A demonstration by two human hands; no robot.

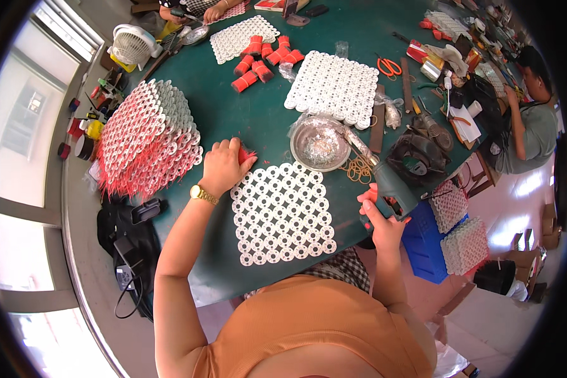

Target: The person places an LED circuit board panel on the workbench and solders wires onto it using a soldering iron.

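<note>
My left hand (225,165), with a gold watch on its wrist, is closed at the far left corner of a white sheet of round disc parts (283,214). A bundle of red wires (248,153) shows beside its thumb, partly hidden by the fingers. My right hand (384,220) grips a dark green soldering gun (394,186) by its handle. The gun's barrel points to the far left, its tip at the rim of a metal bowl (294,148) holding shiny silvery bits. The sheet lies flat on the green table in front of me.
A tall stack of disc sheets with red wires (148,142) stands at left. Red wire bundles (244,80) and another white sheet (334,88) lie farther back. Rubber bands (358,170) and a black stand (419,154) sit at right. Two other people work nearby.
</note>
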